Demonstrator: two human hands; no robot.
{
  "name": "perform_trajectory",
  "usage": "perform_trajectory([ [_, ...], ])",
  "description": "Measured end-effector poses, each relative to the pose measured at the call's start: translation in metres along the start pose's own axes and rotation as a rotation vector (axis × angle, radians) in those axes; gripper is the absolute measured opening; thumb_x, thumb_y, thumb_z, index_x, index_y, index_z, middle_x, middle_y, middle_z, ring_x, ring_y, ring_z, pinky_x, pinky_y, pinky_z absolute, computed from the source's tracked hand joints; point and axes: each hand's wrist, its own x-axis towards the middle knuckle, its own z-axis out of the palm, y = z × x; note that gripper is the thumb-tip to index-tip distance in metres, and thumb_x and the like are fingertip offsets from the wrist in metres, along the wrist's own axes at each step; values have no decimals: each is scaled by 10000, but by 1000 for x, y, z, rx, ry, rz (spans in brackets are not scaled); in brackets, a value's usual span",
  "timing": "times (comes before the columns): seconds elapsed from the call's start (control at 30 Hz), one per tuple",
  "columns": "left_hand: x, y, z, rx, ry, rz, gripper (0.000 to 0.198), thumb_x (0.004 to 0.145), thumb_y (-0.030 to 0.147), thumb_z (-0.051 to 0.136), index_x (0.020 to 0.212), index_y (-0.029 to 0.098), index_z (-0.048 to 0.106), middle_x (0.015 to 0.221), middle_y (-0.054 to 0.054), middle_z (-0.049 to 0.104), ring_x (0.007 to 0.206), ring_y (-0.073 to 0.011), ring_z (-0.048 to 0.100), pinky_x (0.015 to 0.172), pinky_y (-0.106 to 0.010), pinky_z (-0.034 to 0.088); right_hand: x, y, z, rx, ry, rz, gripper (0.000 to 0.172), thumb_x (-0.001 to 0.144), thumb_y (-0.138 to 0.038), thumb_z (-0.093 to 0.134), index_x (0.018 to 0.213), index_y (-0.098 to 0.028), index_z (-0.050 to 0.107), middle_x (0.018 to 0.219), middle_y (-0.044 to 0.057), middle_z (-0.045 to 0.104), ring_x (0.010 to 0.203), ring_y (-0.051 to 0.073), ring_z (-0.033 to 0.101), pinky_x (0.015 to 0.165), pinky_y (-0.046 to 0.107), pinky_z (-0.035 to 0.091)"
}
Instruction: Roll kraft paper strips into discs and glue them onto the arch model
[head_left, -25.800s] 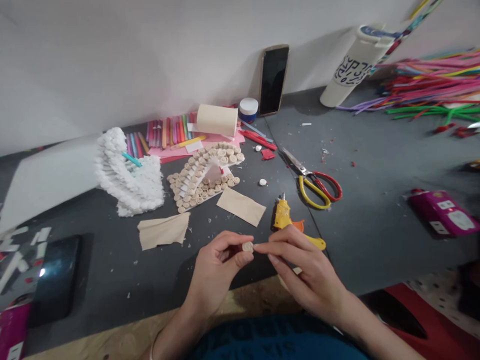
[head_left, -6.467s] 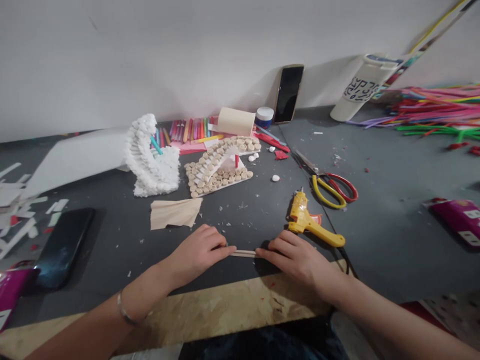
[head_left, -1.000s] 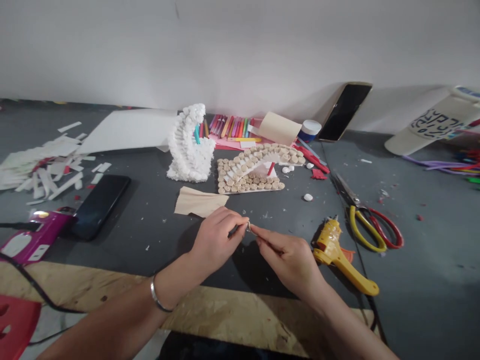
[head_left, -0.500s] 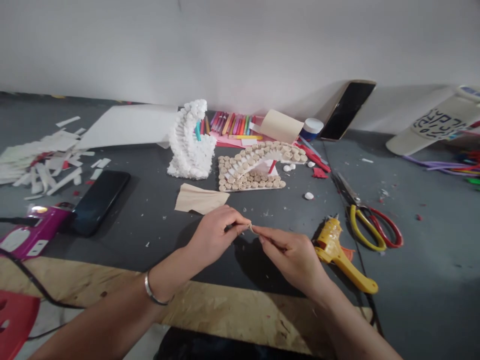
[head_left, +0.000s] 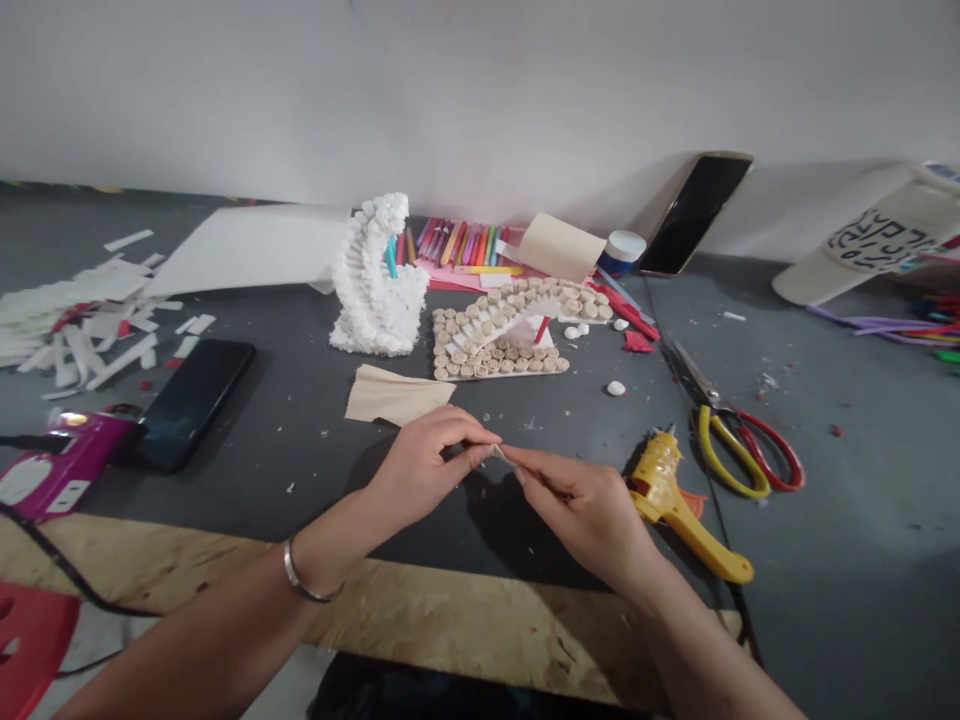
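My left hand (head_left: 424,466) and my right hand (head_left: 581,505) meet fingertip to fingertip above the dark table (head_left: 315,440). Both pinch a thin beige paper strip (head_left: 500,455) that is being rolled between them; only a small end of it shows. A beige paper sheet (head_left: 394,395) lies just beyond my left hand. Past it stands a staircase model of beige paper rolls (head_left: 499,335), and to its left a white curved model (head_left: 375,285). A yellow glue gun (head_left: 675,495) lies beside my right hand.
Scissors with yellow and red handles (head_left: 731,435) lie at right. A black phone (head_left: 187,400) and a magenta box (head_left: 56,465) sit at left, near white paper scraps (head_left: 82,325). Colored sticks (head_left: 457,245), a beige roll (head_left: 562,248), a leaning phone (head_left: 694,212) and a white tube (head_left: 874,240) line the wall.
My hands stay together on the strip and have shifted slightly; the view has tilted a little. Compared with 6.5 s ago, the strip has left the table and is held up.
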Motion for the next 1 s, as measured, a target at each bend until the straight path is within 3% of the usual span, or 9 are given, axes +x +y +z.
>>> perform_trajectory([
  [0.13,-1,2,2,51,42,-40,118,893,244,615,862,196,719,805,-37,706,729,-142,646,663,-263,511,-1,1,-1,27,45,54,264,887,-271,549,1037,-233,764,978,4,781,815,191,753,722,272,589],
  [0.37,-4,5,3,45,42,-52,130,897,247,613,819,190,700,784,-32,692,716,-139,635,640,-255,488,-1,-4,1,176,-18,136,258,868,-276,563,1013,-229,771,845,-4,790,749,179,753,667,236,592],
  [0.77,-1,4,-2,-63,-31,-87,169,871,276,653,726,194,678,752,-25,685,697,-141,636,609,-252,476,-2,-3,1,104,12,69,248,854,-248,560,972,-246,778,838,-14,790,672,164,743,657,236,596],
  [1.0,-1,2,-1,-115,-90,-175,133,796,262,729,705,189,665,741,-6,649,653,-127,607,578,-236,461,-1,-3,2,72,14,41,249,855,-239,555,966,-233,779,843,-17,789,672,149,739,628,214,577],
])
